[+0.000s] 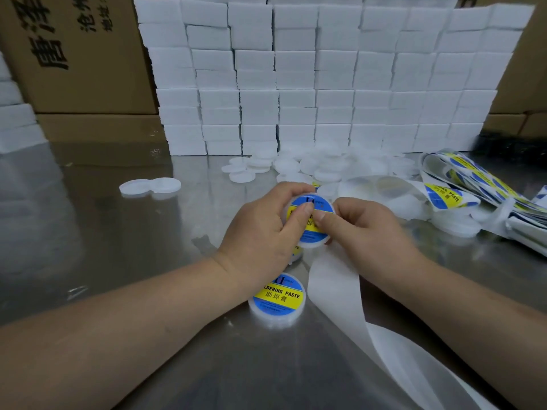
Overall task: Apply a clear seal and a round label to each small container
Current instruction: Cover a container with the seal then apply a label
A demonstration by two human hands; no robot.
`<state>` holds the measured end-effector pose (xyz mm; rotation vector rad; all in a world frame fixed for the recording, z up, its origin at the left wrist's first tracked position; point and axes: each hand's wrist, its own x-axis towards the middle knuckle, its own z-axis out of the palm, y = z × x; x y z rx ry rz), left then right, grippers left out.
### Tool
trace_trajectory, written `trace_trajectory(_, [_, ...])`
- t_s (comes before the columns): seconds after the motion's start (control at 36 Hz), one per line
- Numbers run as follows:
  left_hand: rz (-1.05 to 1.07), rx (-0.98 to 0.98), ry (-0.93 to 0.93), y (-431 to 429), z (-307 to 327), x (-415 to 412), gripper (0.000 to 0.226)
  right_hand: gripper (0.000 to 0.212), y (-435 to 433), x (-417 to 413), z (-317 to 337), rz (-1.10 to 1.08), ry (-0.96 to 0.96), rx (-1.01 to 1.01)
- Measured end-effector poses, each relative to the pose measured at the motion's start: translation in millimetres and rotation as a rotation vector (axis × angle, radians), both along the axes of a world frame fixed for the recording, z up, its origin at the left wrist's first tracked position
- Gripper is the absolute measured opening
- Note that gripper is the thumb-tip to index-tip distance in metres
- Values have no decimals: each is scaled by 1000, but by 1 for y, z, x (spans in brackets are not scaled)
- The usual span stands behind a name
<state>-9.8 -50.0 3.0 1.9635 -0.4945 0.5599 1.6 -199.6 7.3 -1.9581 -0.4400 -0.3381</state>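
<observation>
My left hand (pixel 260 232) grips a small round white container (pixel 310 221) tilted toward me, its thumb pressed on the blue and yellow round label on top. My right hand (pixel 361 229) holds the same container from the right, thumb on the label beside the left thumb. A labelled container (pixel 277 300) reading "SOLDERING PASTE" lies flat on the metal table (pixel 118 232) just under my left wrist. Another labelled one (pixel 297 254) peeks out below my left hand. A strip of blue and yellow labels (pixel 473 184) lies at the right. Clear round seals on a sheet (pixel 381 186) rest behind my hands.
A heap of unlabelled white containers (pixel 319 164) sits behind my hands, with two more (pixel 149 186) apart at the left. A wall of white boxes (pixel 325 84) stands at the back, cardboard cartons (pixel 80 54) to either side. White backing paper (pixel 334 285) trails toward me.
</observation>
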Motion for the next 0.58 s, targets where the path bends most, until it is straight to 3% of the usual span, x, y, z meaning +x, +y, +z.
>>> trace_trajectory(0.11, [39, 67, -14, 0, -1, -1, 9, 71, 1, -2, 3, -6, -19, -38])
trace_trajectory(0.19, [65, 43, 21, 0, 0, 0, 11, 72, 4, -2, 3, -31, -50, -110])
trace_trajectory(0.28, [95, 65, 19, 1, 1, 0, 18, 63, 3, 0, 1, -28, -35, -126])
trace_trajectory(0.36, [202, 103, 7, 5, 1, 6, 23, 62, 0, 3, 0, -28, 23, -7])
trace_trajectory(0.44, [327, 121, 61, 11, 3, 14, 24, 41, -4, 6, -2, -64, 0, 12])
trace_trajectory(0.53, [415, 175, 125, 13, 4, 18, 12, 20, -3, 8, -3, -73, -19, 11])
trace_trajectory(0.58, [485, 264, 134, 12, 4, 18, 31, 27, -2, 7, -3, -47, -47, 13])
